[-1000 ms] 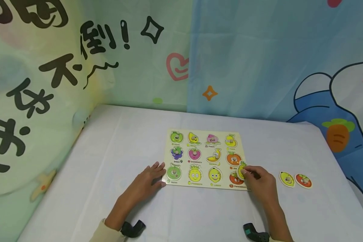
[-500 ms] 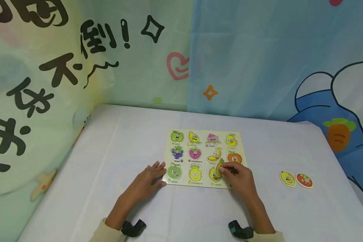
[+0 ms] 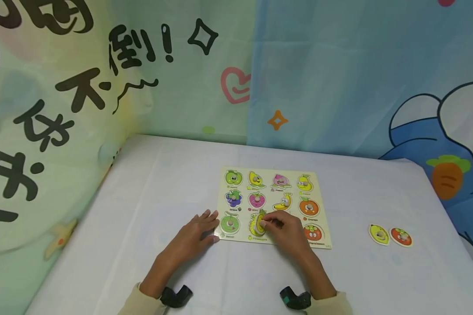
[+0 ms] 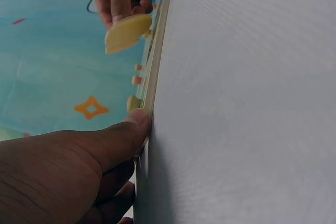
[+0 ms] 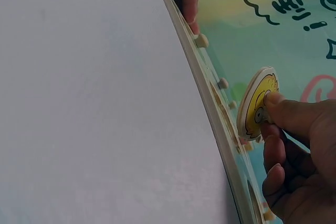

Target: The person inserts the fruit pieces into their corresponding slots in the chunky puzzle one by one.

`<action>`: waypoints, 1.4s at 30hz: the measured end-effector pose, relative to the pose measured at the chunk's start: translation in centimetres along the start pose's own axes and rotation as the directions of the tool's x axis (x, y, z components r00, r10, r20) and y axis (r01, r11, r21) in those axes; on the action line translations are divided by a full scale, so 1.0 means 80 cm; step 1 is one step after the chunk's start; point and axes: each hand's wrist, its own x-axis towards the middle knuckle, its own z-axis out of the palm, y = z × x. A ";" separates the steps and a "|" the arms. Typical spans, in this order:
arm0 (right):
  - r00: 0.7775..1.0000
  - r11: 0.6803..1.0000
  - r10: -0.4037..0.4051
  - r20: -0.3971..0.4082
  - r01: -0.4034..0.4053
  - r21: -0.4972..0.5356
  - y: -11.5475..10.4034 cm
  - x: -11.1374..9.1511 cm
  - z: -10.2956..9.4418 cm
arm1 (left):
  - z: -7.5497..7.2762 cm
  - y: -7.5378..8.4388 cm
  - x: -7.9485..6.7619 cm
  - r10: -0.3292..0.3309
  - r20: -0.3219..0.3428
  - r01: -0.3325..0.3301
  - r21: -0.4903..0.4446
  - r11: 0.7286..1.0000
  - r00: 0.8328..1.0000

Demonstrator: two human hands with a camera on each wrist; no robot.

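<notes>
A pale wooden fruit puzzle board lies on the table, with pictures of fruit in rows. My right hand pinches a yellow pineapple puzzle piece between thumb and fingers. In the head view, that piece is held tilted over the pineapple picture in the front row. The right wrist view shows it raised off the board, face partly visible. My left hand rests at the board's front left corner, its thumb touching the edge. My right hand hides the lemon place.
To the right of the board lie a lemon piece and a red persimmon-like piece, side by side. Small knobs stick up from the board. A white cloth covers the table, with printed curtains behind.
My right hand has carried the pineapple piece leftward, from the board's right edge past the lemon picture to the pineapple picture. My left hand has stayed at the left corner.
</notes>
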 end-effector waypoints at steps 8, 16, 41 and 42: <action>0.999 1.000 -0.014 0.048 0.014 0.006 -0.005 0.003 0.005 | 0.001 -0.001 0.001 0.012 0.000 -0.012 0.009 1.000 1.000; 0.996 0.996 -0.051 0.071 0.056 -0.066 -0.002 0.004 0.008 | 0.001 -0.002 0.001 0.016 0.003 -0.016 0.003 1.000 1.000; 0.998 0.971 -0.022 0.054 0.034 -0.237 -0.016 0.004 0.023 | 0.001 -0.001 0.001 0.004 0.008 -0.004 0.022 1.000 1.000; 0.998 0.970 -0.021 0.052 0.033 -0.240 -0.016 0.004 0.023 | 0.001 -0.001 0.001 0.004 0.007 -0.004 0.021 1.000 1.000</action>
